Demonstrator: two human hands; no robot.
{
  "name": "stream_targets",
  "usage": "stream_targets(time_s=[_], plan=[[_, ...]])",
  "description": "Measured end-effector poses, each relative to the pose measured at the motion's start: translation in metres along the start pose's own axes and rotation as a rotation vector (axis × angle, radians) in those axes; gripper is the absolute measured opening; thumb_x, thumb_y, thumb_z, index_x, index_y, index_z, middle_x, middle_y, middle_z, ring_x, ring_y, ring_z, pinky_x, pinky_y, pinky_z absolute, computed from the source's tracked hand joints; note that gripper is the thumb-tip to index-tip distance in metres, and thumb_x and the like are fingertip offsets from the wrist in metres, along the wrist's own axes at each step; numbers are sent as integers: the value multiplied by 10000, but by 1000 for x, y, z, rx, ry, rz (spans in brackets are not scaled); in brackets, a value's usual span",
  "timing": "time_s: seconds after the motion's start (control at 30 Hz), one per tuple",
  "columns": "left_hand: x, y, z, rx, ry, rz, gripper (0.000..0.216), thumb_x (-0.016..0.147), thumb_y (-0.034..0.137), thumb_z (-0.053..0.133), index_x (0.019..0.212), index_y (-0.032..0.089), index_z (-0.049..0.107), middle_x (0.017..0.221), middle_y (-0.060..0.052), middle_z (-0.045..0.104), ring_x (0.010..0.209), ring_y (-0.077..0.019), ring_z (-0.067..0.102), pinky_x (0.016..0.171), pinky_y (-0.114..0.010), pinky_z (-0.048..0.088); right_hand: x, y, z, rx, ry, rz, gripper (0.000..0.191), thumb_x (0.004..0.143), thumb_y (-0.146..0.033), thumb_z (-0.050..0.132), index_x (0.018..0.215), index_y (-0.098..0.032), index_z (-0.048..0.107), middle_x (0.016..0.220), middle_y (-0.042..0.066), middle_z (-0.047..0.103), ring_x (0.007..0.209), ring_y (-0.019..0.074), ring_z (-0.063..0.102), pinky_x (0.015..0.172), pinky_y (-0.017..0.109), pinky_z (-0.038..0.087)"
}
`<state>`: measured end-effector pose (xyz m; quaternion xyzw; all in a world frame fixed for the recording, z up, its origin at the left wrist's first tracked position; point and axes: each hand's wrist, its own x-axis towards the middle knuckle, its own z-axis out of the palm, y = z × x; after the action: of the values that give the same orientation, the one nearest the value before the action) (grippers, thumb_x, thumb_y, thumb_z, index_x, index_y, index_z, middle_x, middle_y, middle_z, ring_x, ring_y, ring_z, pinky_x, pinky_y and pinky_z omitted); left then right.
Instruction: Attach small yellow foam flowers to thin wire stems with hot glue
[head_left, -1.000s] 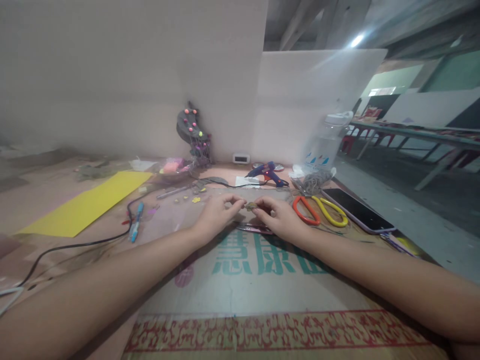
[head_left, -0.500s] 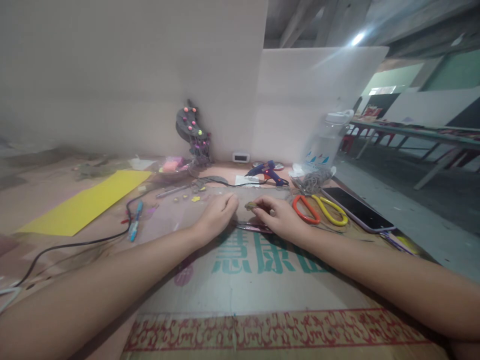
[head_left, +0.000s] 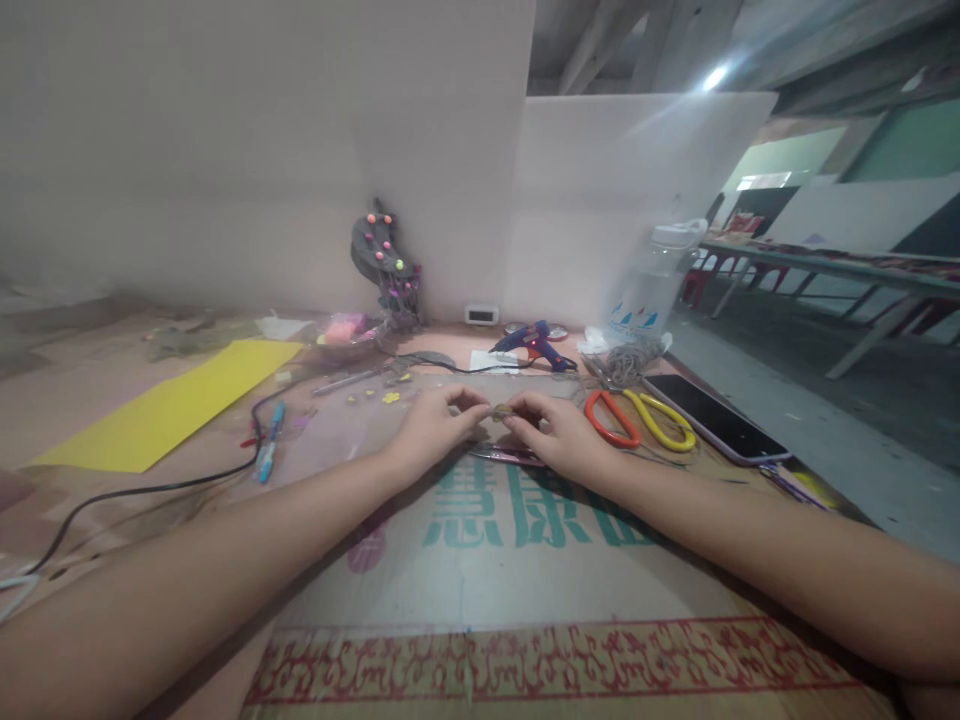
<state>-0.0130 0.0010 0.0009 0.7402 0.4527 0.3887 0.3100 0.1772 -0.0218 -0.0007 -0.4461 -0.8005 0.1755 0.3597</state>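
Observation:
My right hand (head_left: 562, 432) pinches a small yellowish-grey piece (head_left: 501, 411) between thumb and fingertips, a little above the cardboard (head_left: 450, 590). From the other side my left hand (head_left: 435, 428) meets it, thumb and fingers closed at its left edge. The piece is too small and blurred to name. Just below my fingers lies a slim metal tool (head_left: 506, 455), partly covered by my right hand. Red-handled and yellow-handled scissors (head_left: 613, 420) lie to the right of my right hand. Small yellow flower shapes (head_left: 391, 398) lie beyond my left hand.
A blue glue gun (head_left: 534, 343) rests at the back, its cord running left. On the right are a phone (head_left: 716, 418), grey yarn (head_left: 631, 362) and a bottle (head_left: 652, 280). Yellow paper (head_left: 180, 405) and a blue pen (head_left: 271, 442) lie left. A grey moon-shaped ornament (head_left: 379, 250) stands behind.
My left hand's thumb and fingers have parted from their closed pose and reached right to the small piece. My right hand has stayed almost still, holding it.

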Motion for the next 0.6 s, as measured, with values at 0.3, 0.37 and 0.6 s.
stream_targets(time_s=[0.3,0.37,0.6], plan=[[-1,-2,-3,-2,42,85,364,912,379,399,732,175,641,785,-36,690,791,-190,635,733,-279,481,-1,3,-1,-13,2,-8,157,877,-291,528,906,-177,633,786,19,679,688,147,593,632,256,427],[-2,0,-3,16,33,136,339,905,382,425,791,173,666,836,-35,701,843,-195,636,768,-280,482,-1,2,-1,-18,3,-6,145,876,-284,530,891,-179,630,760,13,672,660,143,582,611,252,419],[-7,11,-3,105,11,195,203,843,320,530,814,169,663,834,-29,692,835,-189,622,765,-270,476,1,0,0,3,7,4,149,879,-287,527,873,-172,622,741,8,661,649,133,578,605,237,418]])
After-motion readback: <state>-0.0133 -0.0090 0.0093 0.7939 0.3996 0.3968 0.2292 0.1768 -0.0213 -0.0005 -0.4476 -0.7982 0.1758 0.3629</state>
